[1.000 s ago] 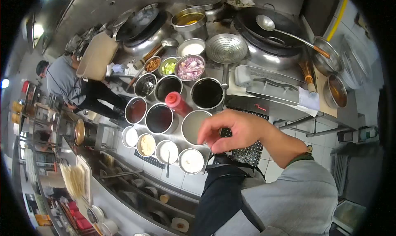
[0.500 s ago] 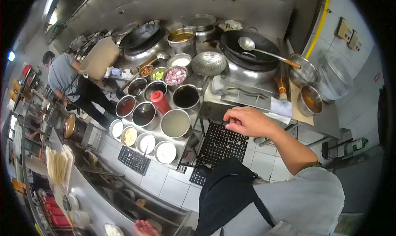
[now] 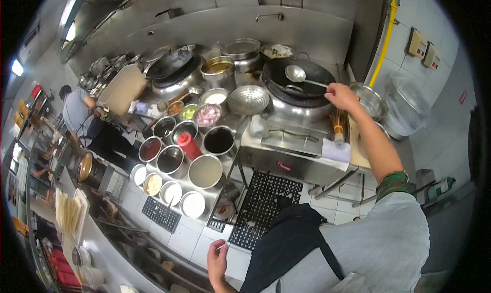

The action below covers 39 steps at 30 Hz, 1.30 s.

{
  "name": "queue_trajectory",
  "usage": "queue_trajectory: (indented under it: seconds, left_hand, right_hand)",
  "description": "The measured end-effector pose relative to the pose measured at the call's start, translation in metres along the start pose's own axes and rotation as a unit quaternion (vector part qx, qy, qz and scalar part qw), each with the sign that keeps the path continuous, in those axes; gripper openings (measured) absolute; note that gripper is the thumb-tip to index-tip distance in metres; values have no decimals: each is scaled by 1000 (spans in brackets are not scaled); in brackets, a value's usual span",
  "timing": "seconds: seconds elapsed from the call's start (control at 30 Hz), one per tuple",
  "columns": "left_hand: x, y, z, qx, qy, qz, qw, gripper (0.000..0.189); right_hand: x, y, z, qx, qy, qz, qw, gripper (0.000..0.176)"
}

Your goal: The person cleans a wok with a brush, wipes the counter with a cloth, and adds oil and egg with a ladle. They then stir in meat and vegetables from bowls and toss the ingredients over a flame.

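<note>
My right hand [image 3: 341,96] is closed on the handle of a ladle [image 3: 295,74], whose bowl rests over the black wok [image 3: 289,70]. In the lower middle, my left hand [image 3: 217,259] hangs in front of the apron, beside the floor mat, fingers loosely curled and apart, holding nothing I can see. A perforated strainer [image 3: 248,100] lies left of the wok. A bamboo brush [image 3: 337,125] and a folded cloth [image 3: 336,150] lie below my right hand.
Pots of sauces, a red squeeze bottle [image 3: 190,147] and bowls of chopped food cover the cart at centre left. Another person [image 3: 79,114] stands at the far left. A metal bowl [image 3: 371,101] sits at right. A black mat [image 3: 266,206] covers part of the floor.
My right hand has reached forward and right and taken hold of the ladle handle. My left hand has risen further into view. The camera view has shifted.
</note>
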<state>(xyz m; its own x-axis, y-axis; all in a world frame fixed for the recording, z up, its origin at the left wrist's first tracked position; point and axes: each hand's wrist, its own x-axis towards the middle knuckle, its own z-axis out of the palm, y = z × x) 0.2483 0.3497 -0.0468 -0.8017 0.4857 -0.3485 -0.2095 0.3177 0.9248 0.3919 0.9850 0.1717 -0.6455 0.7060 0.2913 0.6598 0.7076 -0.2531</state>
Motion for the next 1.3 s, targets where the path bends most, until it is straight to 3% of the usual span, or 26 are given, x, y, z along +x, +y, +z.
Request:
queue_trajectory:
  seconds: [0.13,0.23,0.27,0.33,0.37,0.4,0.5,0.53,0.57,0.6,0.63,0.67,0.77,0.83,0.87,0.9,0.93,0.97,1.0,1.07,1.1,1.13,1.17,1.2,1.27,1.3]
  left_hand:
    - [87,8,98,16,-157,8,987,34]
    - [171,15,196,-62,-271,-68,958,34]
    - [203,16,233,-88,-297,-83,947,33]
    - [262,8,300,-111,-331,-126,929,25]
    - [295,-11,331,-97,-333,-171,922,31]
    - [323,-35,356,-82,-337,-221,911,37]
    - [396,-127,422,-23,-288,-225,931,46]
    - [398,-119,432,-31,-248,-272,929,49]
    - [401,-118,447,-120,-217,-322,914,45]
    - [402,-112,462,-206,-178,-367,889,42]
    - [412,-110,468,-249,-155,-385,875,43]
    - [419,-109,477,-270,-146,-387,869,43]
    - [434,-121,491,-276,-136,-370,877,45]
    - [432,-135,494,-250,-147,-343,894,46]
    - [429,-142,494,-229,-154,-324,905,47]
    - [425,-150,492,-198,-168,-296,919,48]
    - [422,-158,490,-167,-182,-261,933,49]
    - [421,-170,487,-133,-201,-210,948,49]
    - [418,-184,481,-93,-224,-139,960,50]
    - [421,-214,463,15,-266,34,963,52]
    - [398,-183,442,232,-230,152,933,46]
    - [394,-101,419,317,-312,92,891,49]
    - [365,1,391,270,-332,-76,901,52]
    - [351,57,364,246,-342,-121,899,55]
    - [309,168,315,195,-259,-63,944,54]
    - [301,188,295,195,-202,13,960,51]
  right_hand:
    - [58,126,-4,-125,-21,33,991,47]
    - [89,176,-5,-164,-214,94,958,60]
    - [99,160,-19,-141,-353,141,914,66]
    - [107,205,8,-8,-339,160,927,62]
    - [115,220,18,34,-401,185,897,55]
    - [112,242,38,249,-431,282,820,51]
    - [92,241,69,491,-422,392,653,42]
    - [90,251,79,571,-417,410,576,38]
    - [86,229,73,557,-363,379,644,35]
    - [91,217,67,524,-338,392,677,31]
    - [89,218,73,314,-260,256,877,31]
    - [91,219,81,81,-160,86,980,32]
    - [136,180,61,-24,-29,133,990,37]
    - [172,206,88,102,-26,63,992,49]
    - [205,177,80,382,-147,186,893,57]
    - [233,149,74,466,-186,158,850,59]
    - [265,124,72,536,-196,162,805,49]
    - [300,119,82,580,-211,119,778,40]
    - [332,98,89,618,-187,137,751,31]
    - [398,74,133,540,-163,134,815,31]
    - [421,57,155,458,-144,133,867,35]
    - [441,46,177,411,-140,126,892,37]
    - [463,44,207,365,-126,125,914,38]
    - [483,43,234,314,-108,115,936,36]
    - [504,36,269,202,-76,93,972,32]
    - [505,21,262,315,-158,125,928,20]
